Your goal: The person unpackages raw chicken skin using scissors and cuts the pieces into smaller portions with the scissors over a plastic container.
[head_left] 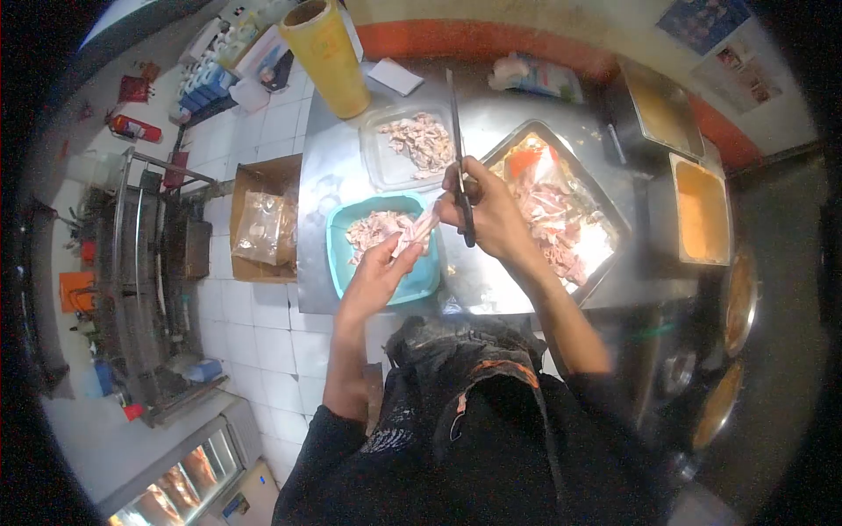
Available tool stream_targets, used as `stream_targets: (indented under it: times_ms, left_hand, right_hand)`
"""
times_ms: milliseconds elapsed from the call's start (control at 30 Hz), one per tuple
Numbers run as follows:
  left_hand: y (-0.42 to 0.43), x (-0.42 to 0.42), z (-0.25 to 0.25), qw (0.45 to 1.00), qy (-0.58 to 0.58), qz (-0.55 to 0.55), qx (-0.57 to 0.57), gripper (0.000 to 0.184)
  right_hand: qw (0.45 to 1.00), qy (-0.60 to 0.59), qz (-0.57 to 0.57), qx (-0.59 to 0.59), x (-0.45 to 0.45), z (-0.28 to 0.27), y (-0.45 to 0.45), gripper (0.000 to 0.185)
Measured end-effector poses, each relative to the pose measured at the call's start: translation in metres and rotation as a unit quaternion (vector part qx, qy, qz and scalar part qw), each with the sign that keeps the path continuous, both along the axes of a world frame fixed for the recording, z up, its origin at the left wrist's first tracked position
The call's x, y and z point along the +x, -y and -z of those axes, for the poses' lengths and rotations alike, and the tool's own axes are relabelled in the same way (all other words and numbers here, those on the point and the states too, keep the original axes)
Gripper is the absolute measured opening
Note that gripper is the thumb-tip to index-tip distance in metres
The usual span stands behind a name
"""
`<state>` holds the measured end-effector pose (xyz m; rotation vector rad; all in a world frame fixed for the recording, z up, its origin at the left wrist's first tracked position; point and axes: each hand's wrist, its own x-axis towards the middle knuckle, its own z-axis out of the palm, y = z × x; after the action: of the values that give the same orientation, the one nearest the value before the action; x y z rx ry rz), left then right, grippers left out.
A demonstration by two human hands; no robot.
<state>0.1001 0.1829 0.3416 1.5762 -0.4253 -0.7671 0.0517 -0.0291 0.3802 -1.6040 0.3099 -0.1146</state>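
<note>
A strip of raw meat [424,230] is stretched between my two hands above the turquoise tub [336,273], which has more cut meat in it. My left hand [379,279] is closed on the strip's lower end. In my right hand [493,213] is a black-handled knife [455,123], its blade pointing away from me; the fingertips of that hand touch the strip's upper end. Beyond the tub, a clear plastic container [373,167] holds small pieces of meat. To the right lies a metal tray [605,254] with larger raw pieces.
A yellow roll [329,66] stands at the steel table's [491,289] far left corner, near a white paper pad [396,77]. Metal pans with orange contents [702,210] sit at the right. A cardboard box [248,188] is left of the table. A plastic bag [537,77] lies at the back.
</note>
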Motion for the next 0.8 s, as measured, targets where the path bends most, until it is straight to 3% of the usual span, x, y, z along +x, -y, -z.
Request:
stream_targets:
  times_ms: [100,200,267,400,500,600,800]
  left_hand:
    - [-0.011,0.01,0.013,0.999,-0.027,-0.007,0.04,0.038]
    - [-0.025,0.033,0.017,0.99,-0.108,-0.039,0.077,0.044]
    - [-0.029,0.044,0.011,0.979,-0.189,-0.064,0.037,0.046]
    - [-0.026,0.056,0.006,0.984,-0.172,-0.021,0.039,0.049]
    - [-0.018,0.04,0.005,0.979,-0.115,-0.094,0.136,0.051]
    - [-0.013,0.026,-0.011,0.976,-0.104,-0.113,0.154,0.05]
    - [-0.029,0.046,-0.001,0.982,-0.137,0.05,0.119,0.041]
  right_hand:
    - [0.996,-0.079,0.008,-0.044,-0.015,0.009,0.0,0.038]
    - [0.978,-0.142,-0.091,0.12,-0.044,0.037,0.002,0.043]
    - [0.967,-0.132,-0.18,0.126,-0.065,0.053,-0.003,0.048]
    - [0.927,-0.179,-0.273,0.187,-0.083,0.051,-0.021,0.052]
    - [0.927,-0.15,-0.27,0.214,-0.073,0.046,-0.03,0.049]
    - [0.937,-0.138,-0.248,0.203,-0.061,0.035,-0.033,0.049]
    - [0.937,-0.102,-0.231,0.24,-0.061,0.054,-0.042,0.037]
